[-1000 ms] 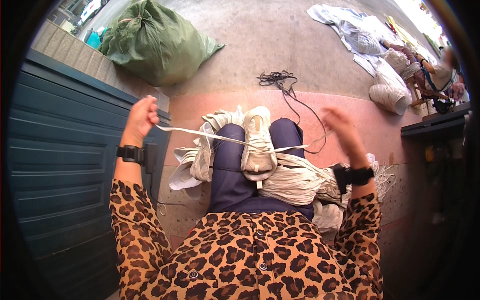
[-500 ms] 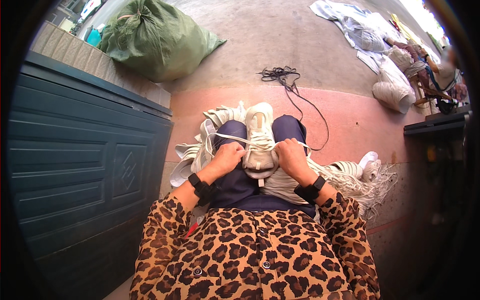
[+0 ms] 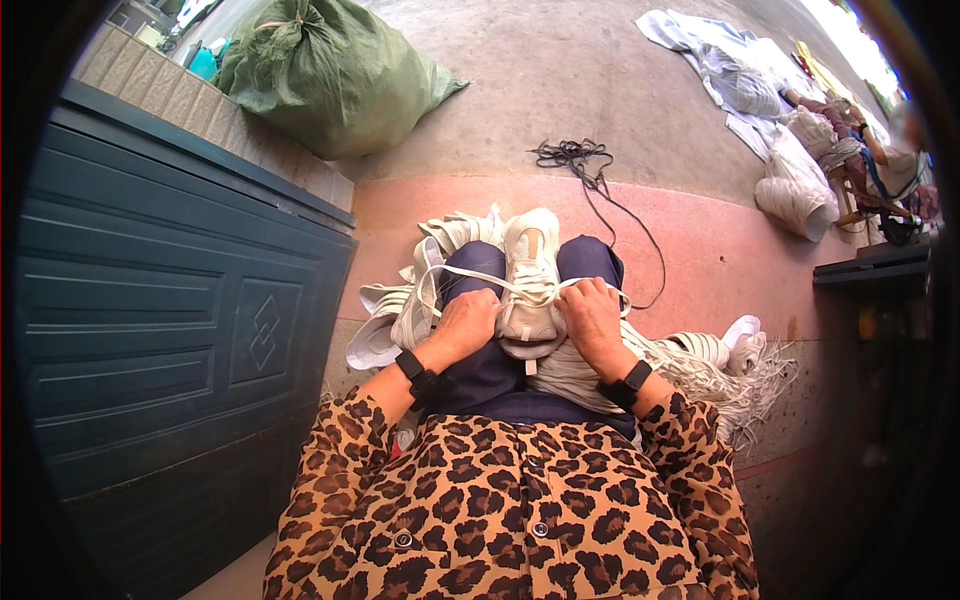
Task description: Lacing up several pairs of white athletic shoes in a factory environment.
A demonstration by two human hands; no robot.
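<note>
A cream sneaker (image 3: 531, 245) rests between my knees, its toe pointing away from me and its heel toward me. White shoelaces (image 3: 535, 286) cross its upper and run out to both sides. My left hand (image 3: 472, 322) is closed on a lace at the shoe's left side. On the other side my right hand (image 3: 592, 312) pinches a lace close to the shoe opening. Loops of lace hang past both hands. What the fingertips do is partly hidden by the backs of the hands.
More pale shoes (image 3: 412, 310) lie by my left leg. To my right sits a heap of loose white laces (image 3: 735, 390). A black cord (image 3: 575, 155) lies on the floor ahead. A green sack (image 3: 335, 80), a blue-green door panel (image 3: 170, 310), and a seated person (image 3: 885, 165) beside white bags surround me.
The view has shifted slightly, so everything sits a little to the right. My left hand has come in closer to the shoe; both hands still hold the laces.
</note>
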